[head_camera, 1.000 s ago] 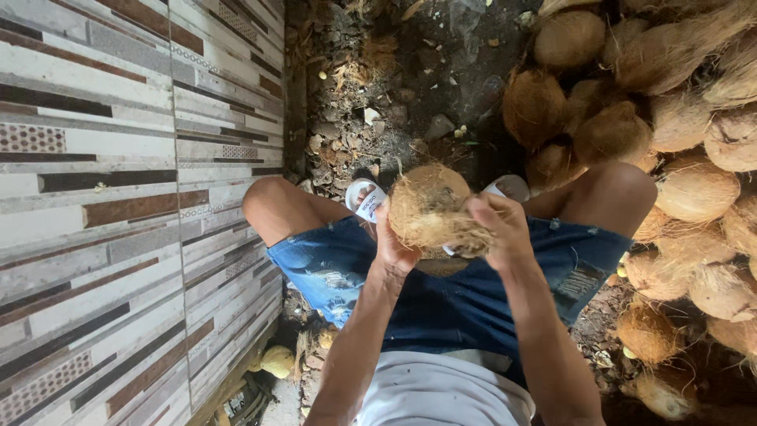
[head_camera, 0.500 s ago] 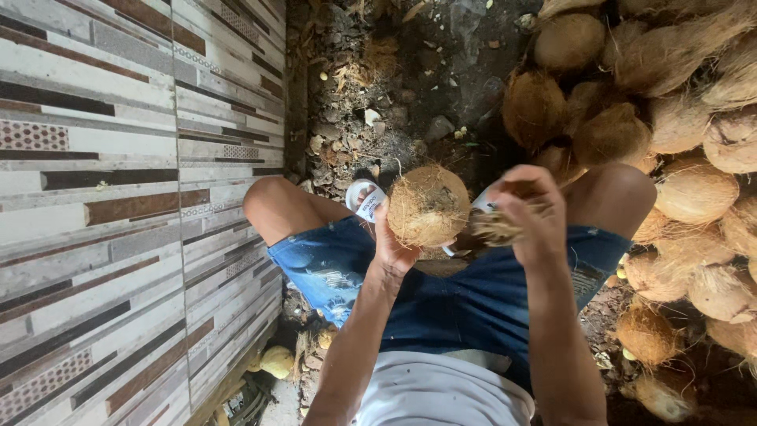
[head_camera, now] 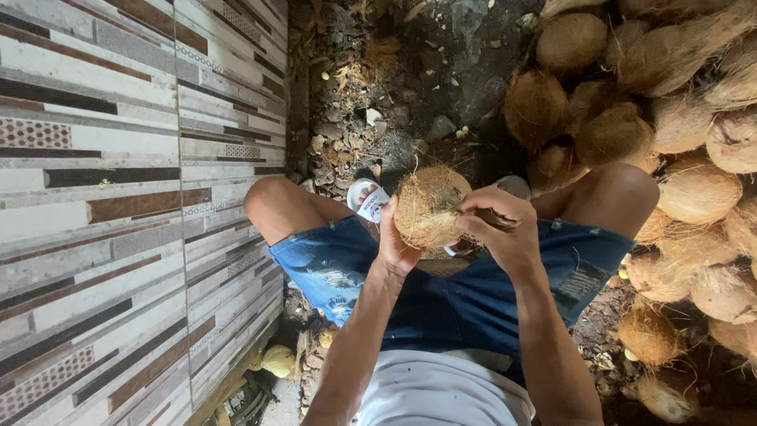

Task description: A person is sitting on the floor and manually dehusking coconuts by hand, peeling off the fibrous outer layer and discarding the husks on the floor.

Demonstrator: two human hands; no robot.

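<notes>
A round, fibrous brown coconut (head_camera: pixel 430 207) is held up over my lap, above my blue denim shorts (head_camera: pixel 441 292). My left hand (head_camera: pixel 394 241) cups it from below and on its left side. My right hand (head_camera: pixel 498 225) presses against its right side, fingers curled over a strip of brown husk fibre there. Both forearms rise from the bottom of the view. The far side of the coconut is hidden from me.
A heap of husked coconuts (head_camera: pixel 670 158) fills the right side, down to my right knee. Dark dirt strewn with husk scraps (head_camera: pixel 378 95) lies ahead. A tiled wall (head_camera: pixel 118 197) runs along the left. A white-strapped sandal (head_camera: pixel 367 199) shows by my left knee.
The coconut has been turned in my hands. My right hand came off its top, pulled out to the right with husk fibre, and is now back against its right side.
</notes>
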